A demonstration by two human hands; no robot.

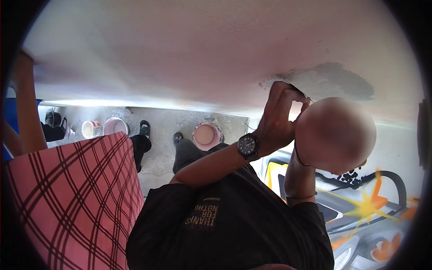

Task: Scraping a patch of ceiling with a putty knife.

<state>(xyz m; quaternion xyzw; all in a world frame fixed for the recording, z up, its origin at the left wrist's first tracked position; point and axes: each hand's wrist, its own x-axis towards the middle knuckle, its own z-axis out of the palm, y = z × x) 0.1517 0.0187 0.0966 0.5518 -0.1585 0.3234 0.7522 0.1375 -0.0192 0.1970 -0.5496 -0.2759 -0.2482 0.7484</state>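
Note:
My left hand (276, 121), with a black watch (247, 146) on its wrist, is raised against the pale wall (180, 49). Its fingers are bent around what looks like the edge of a thin flat blade (297, 89), at the near side of a grey smeared patch (339, 81). My right forearm (300, 180) comes up beside it, a dark band around the wrist. A round blurred area covers my right hand, so its fingers and anything in them are hidden.
On the concrete floor stand a pink-rimmed bucket (208, 123) with pale contents, a second bucket (115, 126) and a white tub (91, 129). Another person in a pink checked garment (81, 198) is close at my left. Behind them shows another arm (33, 108). A painted wall (369, 207) is at right.

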